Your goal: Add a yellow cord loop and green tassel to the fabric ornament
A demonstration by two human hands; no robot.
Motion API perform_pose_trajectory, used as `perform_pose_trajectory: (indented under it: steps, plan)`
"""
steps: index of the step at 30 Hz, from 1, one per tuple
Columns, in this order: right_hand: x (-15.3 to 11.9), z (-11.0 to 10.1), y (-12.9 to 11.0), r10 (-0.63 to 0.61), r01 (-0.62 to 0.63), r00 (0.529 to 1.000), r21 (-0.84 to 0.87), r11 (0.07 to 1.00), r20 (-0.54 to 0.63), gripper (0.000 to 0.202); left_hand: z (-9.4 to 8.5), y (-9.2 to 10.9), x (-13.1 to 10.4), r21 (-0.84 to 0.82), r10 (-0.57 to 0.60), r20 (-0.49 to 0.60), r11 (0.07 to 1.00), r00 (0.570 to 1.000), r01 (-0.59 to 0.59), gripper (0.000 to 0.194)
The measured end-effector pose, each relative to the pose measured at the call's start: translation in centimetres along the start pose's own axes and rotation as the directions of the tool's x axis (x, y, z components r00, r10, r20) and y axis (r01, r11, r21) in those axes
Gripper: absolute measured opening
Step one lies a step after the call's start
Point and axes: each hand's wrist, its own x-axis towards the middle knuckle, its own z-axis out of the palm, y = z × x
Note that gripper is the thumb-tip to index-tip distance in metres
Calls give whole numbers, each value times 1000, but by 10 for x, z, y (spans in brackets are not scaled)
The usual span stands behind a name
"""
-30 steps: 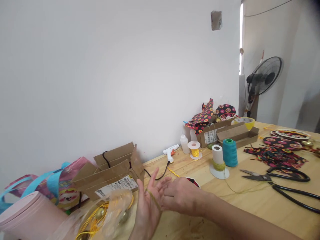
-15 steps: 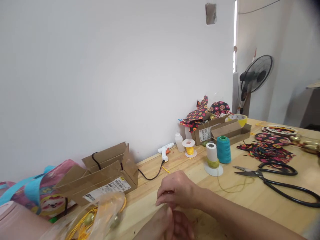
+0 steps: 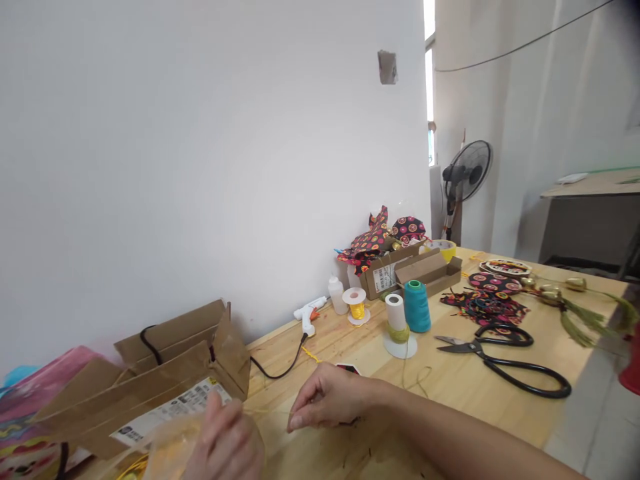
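A thin yellowish-green cord [image 3: 270, 411] stretches between my two hands, low over the table. My right hand [image 3: 327, 399] pinches one end between thumb and fingertips. On the other side my left hand [image 3: 227, 440], slightly blurred, is closed round the cord in front of the open carton. Partly covered by my right hand and wrist, a dark flat piece with a light edge [image 3: 349, 367] lies on the wood. Olive cord [image 3: 399, 335] is wound on a white spool to the right, its loose tail on the table.
Black-handled scissors [image 3: 500, 353] lie open at right, near a teal thread cone [image 3: 417, 308]. Behind are a glue gun [image 3: 307, 315], a yellow cord spool [image 3: 357, 308] and a squeeze bottle [image 3: 337, 295]. A cardboard box [image 3: 165, 387] and plastic bag [image 3: 173, 443] crowd the left.
My hands, close together before, are now apart, the left one farther left with cord between them. The view has turned right, and the dark flat piece shows under my right wrist.
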Motion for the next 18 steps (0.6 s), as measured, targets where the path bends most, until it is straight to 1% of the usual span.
perform_pose_trajectory:
  steps: [1, 2, 4, 5, 7, 8, 9, 12, 14, 16, 18]
  plan:
    - [-1, 1, 1, -9, 10, 1000, -53, 999, 15, 28, 5, 6, 1, -158, 122, -5, 980, 992, -122, 41]
    - [-1, 2, 2, -21, 24, 999, -110, 994, 27, 25, 9, 11, 3, -239, 206, -31, 948, 978, -208, 43]
    - [-2, 3, 2, -55, 65, 997, -232, 971, 48, 22, 12, 16, 6, -277, 264, -94, 919, 960, -280, 43]
    - [-3, 3, 2, -76, 90, 995, -292, 952, 59, 21, 11, 17, 9, -300, 294, -115, 900, 949, -316, 43]
    - [-4, 4, -1, -120, 145, 989, -405, 903, 88, 19, 5, 14, 13, -239, 319, -173, 904, 932, -354, 40]
    - [-5, 5, -4, -140, 174, 984, -455, 873, 107, 18, 1, 11, 15, -182, 357, -207, 901, 911, -395, 39]
    - [-5, 5, -7, -160, 203, 979, -502, 841, 127, 17, -3, 9, 17, -115, 392, -217, 899, 894, -422, 41]
    - [-8, 9, -18, -208, 277, 961, -615, 738, 183, 15, -9, 2, 21, 57, 427, -234, 903, 874, -426, 52]
    - [-9, 10, -26, -226, 300, 954, -664, 685, 197, 16, -9, -1, 22, 134, 419, -248, 908, 874, -398, 54]
    - [-11, 10, -32, -257, 308, 949, -710, 633, 183, 20, -7, -4, 23, 187, 367, -267, 927, 891, -326, 54]
    - [-11, 7, -34, -338, 327, 929, -757, 566, 149, 21, -2, -10, 23, 222, 267, -282, 953, 922, -208, 54]
